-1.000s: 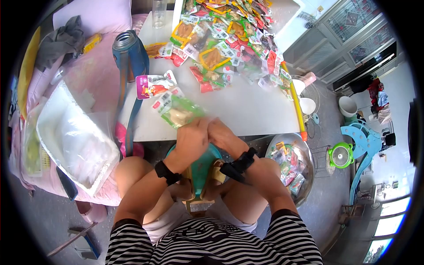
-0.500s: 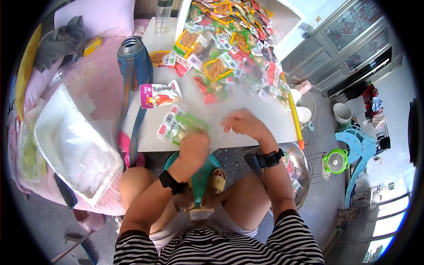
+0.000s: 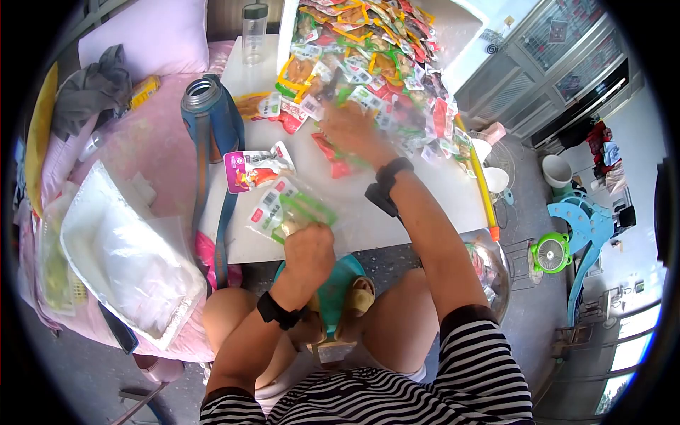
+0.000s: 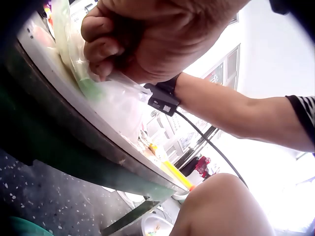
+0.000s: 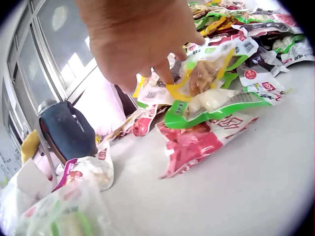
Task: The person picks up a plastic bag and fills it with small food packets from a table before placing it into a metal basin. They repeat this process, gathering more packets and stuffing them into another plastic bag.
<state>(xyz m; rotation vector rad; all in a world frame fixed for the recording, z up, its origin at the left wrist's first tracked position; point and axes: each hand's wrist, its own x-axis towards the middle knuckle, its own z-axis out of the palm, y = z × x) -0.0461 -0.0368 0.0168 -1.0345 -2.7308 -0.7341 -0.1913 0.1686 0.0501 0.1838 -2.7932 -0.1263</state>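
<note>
Over the white table (image 3: 453,205), at the heap of packets (image 3: 382,64) at top centre, my right hand (image 3: 352,131) has come across from beside my left hand (image 3: 309,251). That leaves my left, just below centre, alone pinching the near end of the clear, green-marked bag (image 3: 273,205). My right fingers meet a yellow-edged packet (image 5: 202,81); whether they grip it, I can't tell.

Green fan (image 3: 551,253), blue flask (image 3: 228,126), lilac pillow (image 3: 145,41)

Packet labels (image 5: 250,74): text illegible.
From where I stood, print (image 5: 231,121) on the packets (image 5: 216,102) was too small or blurred.
</note>
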